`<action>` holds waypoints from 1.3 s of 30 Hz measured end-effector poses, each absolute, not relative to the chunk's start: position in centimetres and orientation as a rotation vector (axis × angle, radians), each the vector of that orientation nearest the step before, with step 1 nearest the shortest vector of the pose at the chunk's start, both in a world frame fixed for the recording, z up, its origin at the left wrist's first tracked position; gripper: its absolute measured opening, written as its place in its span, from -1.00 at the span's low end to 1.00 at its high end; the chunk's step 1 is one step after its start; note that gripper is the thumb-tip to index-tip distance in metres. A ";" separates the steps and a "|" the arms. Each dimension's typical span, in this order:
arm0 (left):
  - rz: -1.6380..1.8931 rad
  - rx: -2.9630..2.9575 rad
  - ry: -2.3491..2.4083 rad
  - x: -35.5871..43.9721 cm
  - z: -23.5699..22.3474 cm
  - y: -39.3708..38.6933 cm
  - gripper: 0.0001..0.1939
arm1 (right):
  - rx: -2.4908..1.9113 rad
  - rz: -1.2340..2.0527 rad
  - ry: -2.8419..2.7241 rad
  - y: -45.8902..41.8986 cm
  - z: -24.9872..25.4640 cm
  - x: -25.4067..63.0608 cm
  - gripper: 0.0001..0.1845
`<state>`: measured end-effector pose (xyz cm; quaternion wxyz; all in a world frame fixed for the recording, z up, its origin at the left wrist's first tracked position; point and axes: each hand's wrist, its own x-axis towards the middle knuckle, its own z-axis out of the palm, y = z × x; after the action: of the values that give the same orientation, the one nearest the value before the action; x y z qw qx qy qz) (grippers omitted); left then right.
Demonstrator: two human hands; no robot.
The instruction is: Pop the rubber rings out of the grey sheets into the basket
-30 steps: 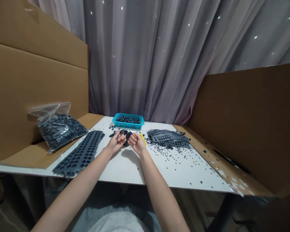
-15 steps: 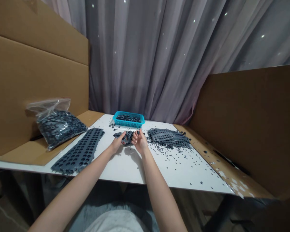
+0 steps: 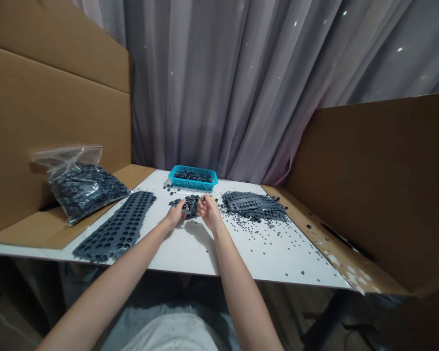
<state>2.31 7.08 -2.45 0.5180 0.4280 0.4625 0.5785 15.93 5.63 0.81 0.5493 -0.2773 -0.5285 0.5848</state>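
Note:
My left hand [image 3: 175, 214] grips the left end of a dark grey perforated rubber sheet [image 3: 192, 205], thumb on top, holding it just above the white table. At the sheet's right end, my right hand [image 3: 210, 213] is closed, with its fingers curled and pinched together. Whatever those fingers hold is too small and hidden to make out. A small yellow spot [image 3: 212, 198] shows beside the right fingertips. Behind the hands stands a turquoise basket [image 3: 193, 185] containing many small dark pieces.
Perforated sheets [image 3: 122, 224] lie at the left, and a heap of similar sheets [image 3: 254, 204] at the right. Small dark bits are scattered around that heap. A clear bag [image 3: 88, 187] full of dark rings rests against the left cardboard wall [image 3: 58, 112].
The right fingers have curled in closer to the sheet; a dark bit seen at their tips before no longer shows. The left hand keeps its grip. The view has shifted slightly.

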 end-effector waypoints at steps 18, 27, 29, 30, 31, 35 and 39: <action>1.354 1.396 1.097 1.4 -1.6 5.6 -0.59 | -1.155 0.321 -1.963 3.7 -0.2 14.9 -0.81; 1.309 1.255 0.979 2.1 -1.4 6.0 -0.46 | -0.886 0.970 -1.656 5.0 -0.7 14.4 -0.68; 1.318 1.198 0.921 2.6 -1.1 5.9 -0.42 | -0.816 1.091 -1.555 5.3 -0.7 14.0 -0.66; 1.323 1.173 0.892 2.7 -0.9 5.7 -0.42 | -0.784 1.140 -1.498 5.4 -0.7 13.8 -0.65; 1.327 1.152 0.866 2.8 -0.8 5.6 -0.42 | -0.753 1.180 -1.443 5.4 -0.7 13.7 -0.64; 1.358 1.097 0.796 2.6 -0.1 5.1 -0.43 | -0.619 1.239 -1.249 5.4 -0.3 14.2 -0.59; 1.393 1.102 0.799 2.2 0.4 5.1 -0.52 | -0.503 1.208 -1.111 5.5 0.8 15.8 -0.61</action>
<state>2.19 5.13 0.38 0.5622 0.4680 0.3391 0.5915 15.79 5.55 0.77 0.6536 -0.2219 -0.4899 0.5325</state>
